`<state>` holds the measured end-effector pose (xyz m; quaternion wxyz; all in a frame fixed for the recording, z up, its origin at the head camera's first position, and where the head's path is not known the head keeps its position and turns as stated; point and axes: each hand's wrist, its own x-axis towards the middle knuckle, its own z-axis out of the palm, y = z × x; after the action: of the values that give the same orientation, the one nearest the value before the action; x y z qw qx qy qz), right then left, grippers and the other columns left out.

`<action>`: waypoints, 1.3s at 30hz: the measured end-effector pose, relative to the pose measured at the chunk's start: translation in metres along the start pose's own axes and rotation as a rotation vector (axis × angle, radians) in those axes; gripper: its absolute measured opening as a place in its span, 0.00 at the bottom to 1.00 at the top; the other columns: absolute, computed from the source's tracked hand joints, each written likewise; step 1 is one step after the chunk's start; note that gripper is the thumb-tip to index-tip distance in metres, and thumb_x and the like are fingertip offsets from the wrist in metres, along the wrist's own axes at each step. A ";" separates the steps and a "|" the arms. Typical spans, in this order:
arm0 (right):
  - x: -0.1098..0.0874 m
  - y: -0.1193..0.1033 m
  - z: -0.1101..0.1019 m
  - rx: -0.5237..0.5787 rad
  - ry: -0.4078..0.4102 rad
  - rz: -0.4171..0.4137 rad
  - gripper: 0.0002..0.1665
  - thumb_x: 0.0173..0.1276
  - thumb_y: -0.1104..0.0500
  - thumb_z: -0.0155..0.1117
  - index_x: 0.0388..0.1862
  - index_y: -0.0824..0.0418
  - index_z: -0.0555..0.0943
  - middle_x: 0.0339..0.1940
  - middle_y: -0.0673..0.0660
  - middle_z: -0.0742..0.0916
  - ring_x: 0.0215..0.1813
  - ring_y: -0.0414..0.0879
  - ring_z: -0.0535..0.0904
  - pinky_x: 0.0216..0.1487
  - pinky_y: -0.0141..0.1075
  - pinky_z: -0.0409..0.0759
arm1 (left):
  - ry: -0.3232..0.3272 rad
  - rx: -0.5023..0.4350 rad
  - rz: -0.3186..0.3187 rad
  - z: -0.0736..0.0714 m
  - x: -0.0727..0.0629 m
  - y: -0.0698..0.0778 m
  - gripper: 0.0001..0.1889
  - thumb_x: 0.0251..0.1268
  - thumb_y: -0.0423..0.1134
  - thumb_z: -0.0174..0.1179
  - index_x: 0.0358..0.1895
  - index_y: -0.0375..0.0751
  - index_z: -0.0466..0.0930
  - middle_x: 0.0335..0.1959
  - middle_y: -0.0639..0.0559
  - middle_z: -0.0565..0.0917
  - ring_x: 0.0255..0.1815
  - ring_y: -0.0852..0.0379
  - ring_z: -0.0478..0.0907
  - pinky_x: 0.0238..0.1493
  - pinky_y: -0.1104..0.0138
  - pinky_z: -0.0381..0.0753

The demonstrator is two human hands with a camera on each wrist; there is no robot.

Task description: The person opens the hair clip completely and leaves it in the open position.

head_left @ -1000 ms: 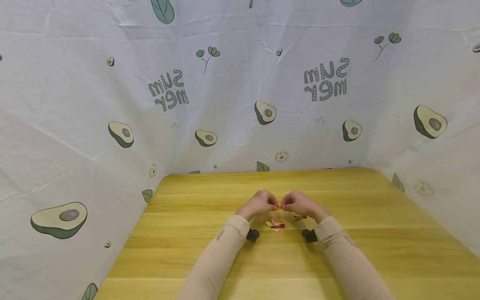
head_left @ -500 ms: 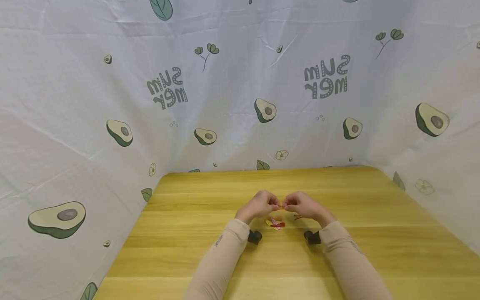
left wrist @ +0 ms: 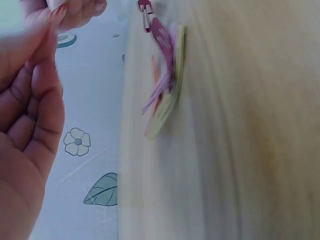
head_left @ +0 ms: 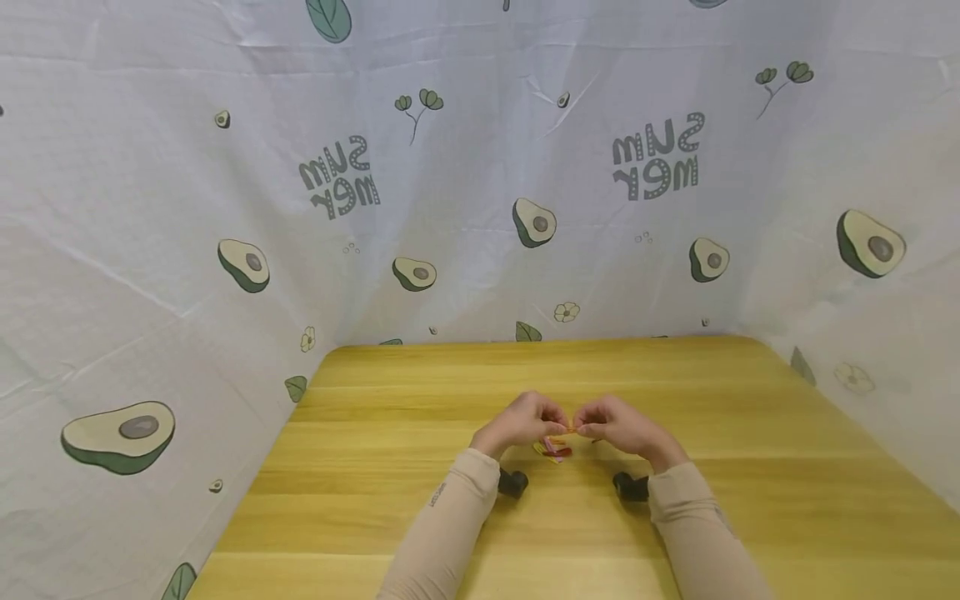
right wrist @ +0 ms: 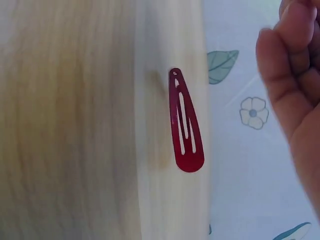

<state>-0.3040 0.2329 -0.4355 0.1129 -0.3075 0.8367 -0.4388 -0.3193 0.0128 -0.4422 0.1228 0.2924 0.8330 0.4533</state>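
Note:
Both hands meet above the table, fingertips almost together. Between them is a small orange hair clip (head_left: pixel 571 430), mostly hidden by the fingers. My left hand (head_left: pixel 522 422) pinches its left end with thumb and forefinger, and my right hand (head_left: pixel 621 427) pinches the right end. Just below the left fingertips, a small pile of snap hair clips in yellow, pink, orange and red (head_left: pixel 557 452) lies on the table; the left wrist view shows them overlapping. Under the right hand lies a single dark red snap clip (right wrist: pixel 189 162), flat and apart from the pile.
The yellow wood-grain table (head_left: pixel 405 467) extends around the hands. A pale cloth (head_left: pixel 465 167) printed with avocados and leaves hangs behind it and at both sides. Black wrist cameras (head_left: pixel 513 483) sit under the forearms.
Both hands have come slightly closer to the body and a little to the right, still pinching the orange clip. The right hand now covers most of the lone red clip in the head view.

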 end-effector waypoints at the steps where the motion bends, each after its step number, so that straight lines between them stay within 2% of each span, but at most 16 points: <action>1: -0.001 -0.001 0.000 0.008 0.001 -0.004 0.10 0.74 0.67 0.57 0.41 0.76 0.80 0.35 0.64 0.84 0.36 0.41 0.77 0.41 0.40 0.82 | -0.003 -0.001 -0.003 0.000 0.000 0.001 0.06 0.70 0.33 0.61 0.38 0.37 0.87 0.37 0.41 0.89 0.26 0.61 0.74 0.26 0.74 0.74; 8: -0.006 -0.007 -0.005 0.035 0.020 0.010 0.12 0.75 0.66 0.56 0.44 0.78 0.79 0.42 0.70 0.84 0.42 0.45 0.81 0.47 0.46 0.84 | 0.023 0.029 0.019 0.000 0.000 0.007 0.06 0.70 0.35 0.62 0.38 0.37 0.87 0.38 0.42 0.89 0.27 0.55 0.79 0.27 0.73 0.77; 14: -0.011 -0.007 -0.006 0.045 0.038 0.041 0.12 0.75 0.68 0.56 0.44 0.79 0.79 0.43 0.73 0.84 0.42 0.49 0.82 0.49 0.49 0.84 | 0.043 0.003 0.020 0.007 -0.001 0.009 0.07 0.71 0.34 0.62 0.39 0.35 0.87 0.38 0.40 0.88 0.29 0.44 0.85 0.29 0.65 0.85; 18: -0.014 -0.006 -0.006 0.046 0.048 0.038 0.11 0.74 0.68 0.57 0.44 0.79 0.79 0.43 0.74 0.85 0.43 0.51 0.83 0.48 0.49 0.84 | 0.054 -0.015 0.011 0.012 -0.003 0.011 0.07 0.71 0.34 0.61 0.40 0.34 0.87 0.39 0.39 0.88 0.31 0.42 0.85 0.28 0.62 0.85; 20: -0.015 -0.005 -0.006 0.040 0.055 0.031 0.11 0.74 0.68 0.57 0.44 0.78 0.80 0.43 0.74 0.85 0.42 0.50 0.84 0.47 0.48 0.85 | 0.059 -0.005 0.008 0.013 -0.003 0.012 0.07 0.70 0.34 0.62 0.40 0.34 0.87 0.39 0.39 0.88 0.33 0.42 0.85 0.28 0.62 0.85; 23: -0.017 -0.004 -0.007 0.028 0.071 0.021 0.11 0.75 0.67 0.57 0.44 0.77 0.81 0.43 0.72 0.85 0.41 0.46 0.84 0.45 0.44 0.85 | 0.070 0.054 0.015 0.014 -0.001 0.015 0.07 0.70 0.36 0.62 0.39 0.37 0.87 0.39 0.41 0.89 0.36 0.46 0.85 0.30 0.69 0.83; 29: -0.024 -0.003 -0.016 0.032 0.126 0.033 0.10 0.74 0.66 0.59 0.45 0.74 0.81 0.44 0.73 0.84 0.42 0.42 0.82 0.44 0.40 0.83 | 0.065 0.126 0.022 0.015 0.012 0.024 0.06 0.71 0.37 0.62 0.39 0.41 0.88 0.39 0.45 0.90 0.40 0.49 0.85 0.33 0.75 0.78; 36: -0.031 0.000 -0.023 -0.013 0.170 0.018 0.09 0.73 0.67 0.60 0.44 0.74 0.81 0.42 0.69 0.85 0.39 0.36 0.81 0.43 0.33 0.81 | 0.045 0.161 0.048 0.020 0.027 0.029 0.06 0.70 0.37 0.63 0.38 0.41 0.88 0.38 0.48 0.90 0.33 0.66 0.80 0.34 0.76 0.77; 39: -0.036 0.001 -0.024 -0.043 0.194 0.050 0.10 0.73 0.66 0.61 0.44 0.73 0.82 0.43 0.68 0.86 0.41 0.35 0.80 0.44 0.31 0.80 | 0.032 0.160 0.052 0.024 0.032 0.029 0.06 0.70 0.37 0.63 0.39 0.40 0.88 0.38 0.48 0.90 0.32 0.66 0.79 0.34 0.76 0.77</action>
<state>-0.2872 0.2711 -0.4250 0.0355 -0.2451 0.8603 -0.4456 -0.3225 0.0608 -0.4300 0.0737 0.3155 0.8606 0.3929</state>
